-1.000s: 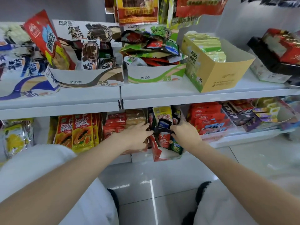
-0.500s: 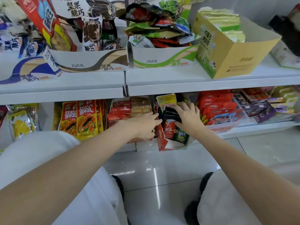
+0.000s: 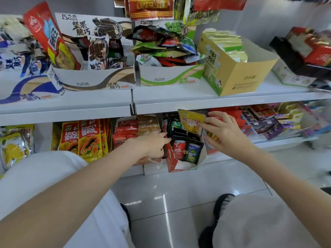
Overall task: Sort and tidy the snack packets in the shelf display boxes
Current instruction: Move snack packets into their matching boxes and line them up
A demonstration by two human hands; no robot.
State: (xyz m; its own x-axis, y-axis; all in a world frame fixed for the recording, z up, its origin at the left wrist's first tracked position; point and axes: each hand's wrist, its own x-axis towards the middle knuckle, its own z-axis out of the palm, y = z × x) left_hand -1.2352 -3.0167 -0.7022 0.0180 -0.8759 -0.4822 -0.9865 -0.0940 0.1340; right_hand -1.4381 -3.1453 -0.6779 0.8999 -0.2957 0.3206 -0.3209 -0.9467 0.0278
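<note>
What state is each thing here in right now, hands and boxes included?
Yellow packet: lifted above its box, pinched.
Right hand: pinching the yellow packet.
Left hand: resting against the red box's left wall.
Red box: open-topped, packets upright inside.
Green-striped box: overfull, packets jumbled.

Bright, even light; floor (image 3: 166, 199) glare; blurred, warped edges.
</note>
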